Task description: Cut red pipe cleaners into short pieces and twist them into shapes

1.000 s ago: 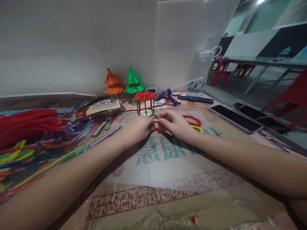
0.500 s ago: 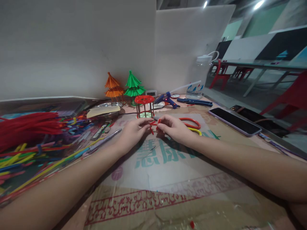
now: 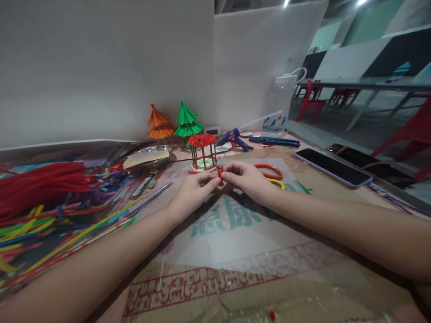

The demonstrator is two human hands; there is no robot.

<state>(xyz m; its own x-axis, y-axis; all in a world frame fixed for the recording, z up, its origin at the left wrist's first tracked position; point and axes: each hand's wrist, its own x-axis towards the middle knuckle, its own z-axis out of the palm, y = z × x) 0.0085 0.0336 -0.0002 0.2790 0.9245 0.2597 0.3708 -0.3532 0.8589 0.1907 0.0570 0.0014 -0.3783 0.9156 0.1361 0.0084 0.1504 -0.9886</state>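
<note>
Short red pipe cleaner pieces (image 3: 220,174) are pinched between my two hands, which meet above the printed sheet (image 3: 218,242). My left hand (image 3: 195,190) grips them from the left with thumb and fingertips. From the right, my right hand (image 3: 247,179) holds them the same way. Just behind my fingers stands a small pavilion frame (image 3: 203,152) with a red ring on top, dark posts and a pale round base. Scissors with red and yellow handles (image 3: 269,171) lie partly hidden behind my right hand.
An orange tiered roof model (image 3: 157,123) and a green one (image 3: 187,120) stand at the back. Beside them are a blue glue gun (image 3: 234,138), a blue cutter (image 3: 274,142) and a water bottle (image 3: 278,107). A phone (image 3: 332,167) lies right; bundled pipe cleaners (image 3: 40,188) lie left.
My hands have drawn together, and the red pieces, apart earlier, now meet at my fingertips. The camera view has shifted slightly.
</note>
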